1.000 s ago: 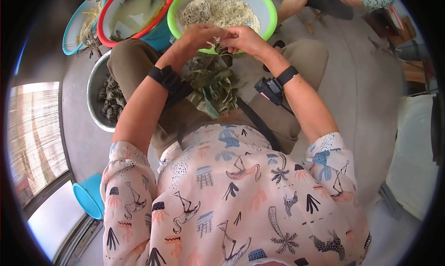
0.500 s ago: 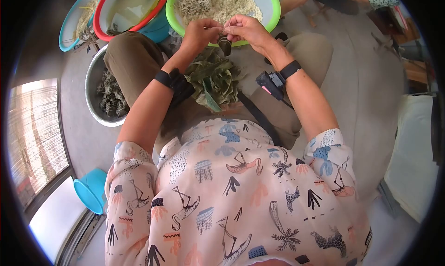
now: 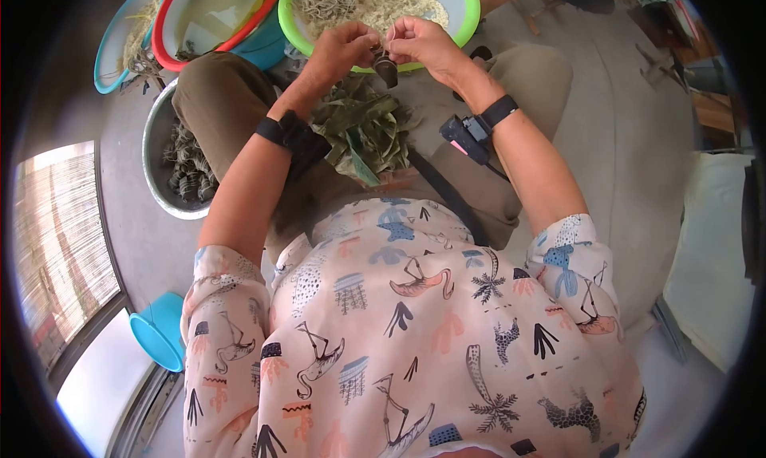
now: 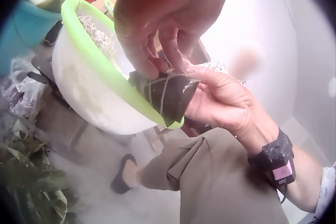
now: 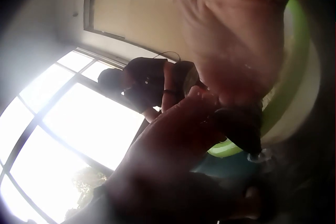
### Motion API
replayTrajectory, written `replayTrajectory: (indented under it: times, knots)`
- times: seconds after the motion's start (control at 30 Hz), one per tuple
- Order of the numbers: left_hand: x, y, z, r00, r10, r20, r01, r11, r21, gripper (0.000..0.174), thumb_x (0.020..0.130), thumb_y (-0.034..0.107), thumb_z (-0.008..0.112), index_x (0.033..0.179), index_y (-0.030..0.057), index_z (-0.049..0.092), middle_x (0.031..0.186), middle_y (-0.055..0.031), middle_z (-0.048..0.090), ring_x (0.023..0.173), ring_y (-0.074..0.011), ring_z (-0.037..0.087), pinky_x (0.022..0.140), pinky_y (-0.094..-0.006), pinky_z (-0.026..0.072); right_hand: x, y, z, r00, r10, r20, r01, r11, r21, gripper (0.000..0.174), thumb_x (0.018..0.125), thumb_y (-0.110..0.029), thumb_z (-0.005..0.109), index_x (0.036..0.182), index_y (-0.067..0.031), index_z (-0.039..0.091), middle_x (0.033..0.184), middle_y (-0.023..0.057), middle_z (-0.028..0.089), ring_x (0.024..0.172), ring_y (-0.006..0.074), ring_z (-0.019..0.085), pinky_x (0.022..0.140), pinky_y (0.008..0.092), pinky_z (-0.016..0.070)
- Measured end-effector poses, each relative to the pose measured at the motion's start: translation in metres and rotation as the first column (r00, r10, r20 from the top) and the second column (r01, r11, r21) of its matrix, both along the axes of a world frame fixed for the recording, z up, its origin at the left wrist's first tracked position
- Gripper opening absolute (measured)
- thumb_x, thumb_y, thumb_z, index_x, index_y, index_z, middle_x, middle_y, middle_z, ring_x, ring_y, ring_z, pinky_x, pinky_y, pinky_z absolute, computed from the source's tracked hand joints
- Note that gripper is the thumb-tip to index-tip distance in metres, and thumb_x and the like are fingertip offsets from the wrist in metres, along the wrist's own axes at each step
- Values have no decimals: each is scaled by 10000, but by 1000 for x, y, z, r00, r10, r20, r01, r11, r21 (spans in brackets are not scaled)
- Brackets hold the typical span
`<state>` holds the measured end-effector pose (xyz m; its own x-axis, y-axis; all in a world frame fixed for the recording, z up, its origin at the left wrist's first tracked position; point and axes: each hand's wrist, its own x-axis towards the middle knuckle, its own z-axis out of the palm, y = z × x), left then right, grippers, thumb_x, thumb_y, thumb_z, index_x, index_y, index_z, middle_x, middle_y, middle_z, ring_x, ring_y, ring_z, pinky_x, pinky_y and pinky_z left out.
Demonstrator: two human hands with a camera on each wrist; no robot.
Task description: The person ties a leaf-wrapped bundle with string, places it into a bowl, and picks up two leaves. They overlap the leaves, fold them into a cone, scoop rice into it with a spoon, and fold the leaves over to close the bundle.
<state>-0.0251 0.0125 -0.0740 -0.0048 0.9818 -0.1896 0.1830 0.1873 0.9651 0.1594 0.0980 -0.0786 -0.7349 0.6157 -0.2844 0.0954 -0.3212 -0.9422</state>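
Between the two hands, over the near rim of the green-rimmed basin (image 3: 290, 32), hangs a dark leaf-wrapped zongzi (image 3: 386, 72) with its pointed end down. Pale string (image 4: 165, 90) crosses its leaf in the left wrist view. My left hand (image 3: 343, 51) pinches the string at the top of the zongzi, fingertips bent downward. From the other side my right hand (image 3: 427, 45) pinches string too, its lower fingers curled against the leaf. In the right wrist view the zongzi (image 5: 242, 128) is dark and partly covered by the hands. Loose green leaves (image 3: 363, 135) lie below, between the knees.
Rice and a bundle of strings (image 3: 327, 3) fill part of the green-rimmed basin. A red-rimmed tub (image 3: 163, 47) of cloudy water stands to its left. Several tied zongzi (image 3: 190, 167) lie in a metal basin (image 3: 152, 147) by the left knee. Another person (image 5: 144, 82) is nearby.
Both hands have moved slightly up and away from the body with the zongzi, and stand a little farther apart. The zongzi shows more plainly below the fingers.
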Motion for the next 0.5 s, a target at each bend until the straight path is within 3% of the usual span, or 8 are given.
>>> replayTrajectory:
  times: [0.03, 0.1, 0.17, 0.2, 0.27, 0.3, 0.37, 0.5]
  knots:
    - [1, 1, -3, 995, 56, 83, -57, 998, 10, 196, 920, 148, 587, 1027, -3, 650, 807, -19, 618, 735, -96, 591, 700, -235, 491, -2, -2, 0, 1000, -18, -26, 20, 995, 100, 72, 835, -31, 624, 900, -34, 593, 847, 34, 627, 766, 128, 611, 705, 274, 517]
    - [2, 4, -7, 997, 59, 48, -60, 998, 8, 198, 921, 145, 586, 1036, -1, 654, 791, -14, 612, 726, -89, 585, 686, -233, 488, -3, -9, 0, 998, -33, -50, 42, 979, 198, 52, 829, -14, 614, 872, -30, 589, 840, 29, 626, 751, 120, 600, 692, 266, 510]
    - [2, 8, -10, 998, 63, 14, -63, 998, 8, 201, 921, 141, 586, 1044, 1, 659, 775, -8, 606, 717, -83, 579, 672, -232, 485, -8, -14, 0, 993, -119, -9, 107, 855, 508, 53, 816, -2, 611, 840, -27, 571, 808, 30, 616, 711, 121, 569, 655, 268, 486]
    - [2, 11, -13, 998, 60, -7, -61, 998, -4, 198, 919, 140, 589, 1040, 1, 663, 763, -3, 601, 705, -77, 568, 657, -226, 474, -10, -16, 1, 993, -117, -9, 105, 854, 509, 53, 816, -2, 611, 840, -27, 571, 808, 30, 616, 711, 121, 569, 655, 268, 486]
    - [3, 13, -16, 998, 56, -27, -57, 998, -13, 196, 917, 138, 592, 1035, 2, 667, 751, 3, 596, 694, -72, 558, 643, -220, 463, -11, -19, 5, 980, -181, -79, 185, 705, 684, 71, 795, 8, 609, 833, -34, 566, 789, 41, 584, 685, 151, 549, 636, 280, 469]
    - [4, 14, -15, 998, 57, -36, -57, 998, -17, 198, 914, 140, 598, 1038, 3, 668, 745, 7, 594, 686, -67, 548, 631, -216, 452, -11, -19, 6, 981, -180, -78, 184, 703, 687, 71, 795, 8, 609, 833, -34, 566, 789, 41, 584, 685, 151, 549, 636, 280, 469]
    - [3, 15, -12, 997, 58, -45, -59, 998, -18, 200, 910, 143, 605, 1040, 4, 670, 739, 11, 592, 678, -62, 538, 620, -212, 440, -13, -19, 9, 970, -218, -108, 220, 596, 773, 77, 785, 10, 617, 819, -32, 562, 790, 60, 556, 685, 187, 558, 632, 294, 466]
    - [5, 13, -8, 998, 61, 5, -60, 998, -35, 202, 896, 164, 630, 1014, 5, 664, 750, 13, 595, 695, -58, 528, 640, -210, 430, -13, -18, 4, 958, -261, -117, 243, 528, 814, 91, 775, 13, 636, 803, -29, 561, 803, 61, 549, 689, 195, 569, 646, 291, 475]
